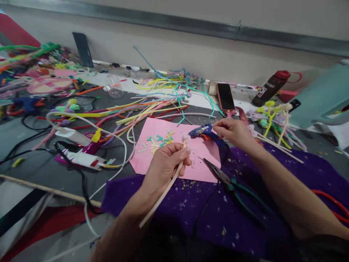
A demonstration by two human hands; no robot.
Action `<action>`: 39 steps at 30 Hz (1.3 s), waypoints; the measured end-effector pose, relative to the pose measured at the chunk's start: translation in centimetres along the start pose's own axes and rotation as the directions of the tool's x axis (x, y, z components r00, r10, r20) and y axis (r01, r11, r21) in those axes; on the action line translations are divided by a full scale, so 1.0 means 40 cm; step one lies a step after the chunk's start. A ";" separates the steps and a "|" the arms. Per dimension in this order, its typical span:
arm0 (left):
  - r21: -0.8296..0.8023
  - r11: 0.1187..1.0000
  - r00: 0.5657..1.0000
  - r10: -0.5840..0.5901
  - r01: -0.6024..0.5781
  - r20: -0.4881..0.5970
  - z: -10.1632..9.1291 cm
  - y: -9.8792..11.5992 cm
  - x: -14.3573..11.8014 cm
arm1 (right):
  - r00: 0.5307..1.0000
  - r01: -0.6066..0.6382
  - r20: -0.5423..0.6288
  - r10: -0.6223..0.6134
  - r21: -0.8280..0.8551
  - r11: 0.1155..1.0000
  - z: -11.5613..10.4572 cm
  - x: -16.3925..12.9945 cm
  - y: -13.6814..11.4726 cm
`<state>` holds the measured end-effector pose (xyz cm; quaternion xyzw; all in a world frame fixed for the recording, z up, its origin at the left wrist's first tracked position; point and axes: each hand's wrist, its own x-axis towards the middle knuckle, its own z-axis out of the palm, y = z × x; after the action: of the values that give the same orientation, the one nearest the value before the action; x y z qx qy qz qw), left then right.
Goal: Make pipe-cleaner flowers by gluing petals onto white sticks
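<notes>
Your left hand (169, 157) is pinching the likely light, bendy stem (161, 197) sensibly near its top, your right hand (233, 131) curling, hold unclear.

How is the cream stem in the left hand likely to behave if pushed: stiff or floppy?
The cream stem probably holds its shape: its lower end extends unsupported from the left hand, nearly straight. It looks thin, so it is likely light and may bend under a firm push. The pale tuft at its upper end could make it top-heavy.
</notes>
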<state>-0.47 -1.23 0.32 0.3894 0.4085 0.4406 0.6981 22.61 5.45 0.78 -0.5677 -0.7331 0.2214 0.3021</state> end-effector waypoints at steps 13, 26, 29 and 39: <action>-0.037 0.999 1.000 -0.015 0.015 -0.006 0.005 0.000 -0.008 | 0.971 -0.092 0.171 0.167 -0.375 0.923 0.033 0.019 0.052; 0.197 0.969 0.969 0.183 -0.149 -0.168 -0.012 -0.004 -0.002 | 0.972 -0.234 0.169 0.163 0.766 0.599 0.023 -0.014 -0.028; 0.382 0.904 0.919 0.303 -0.193 -0.252 -0.018 0.000 -0.003 | 0.977 -0.209 0.147 0.154 0.791 0.574 0.020 -0.027 -0.055; 0.629 0.749 0.825 0.481 -0.209 -0.298 -0.047 -0.002 0.000 | 0.964 -0.106 0.254 -0.074 0.626 0.773 -0.003 -0.090 -0.148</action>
<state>-2.16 -0.90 -0.44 0.5398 0.5870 0.4984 0.3400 19.16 0.46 4.14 -0.4038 -0.6441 0.5318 0.3732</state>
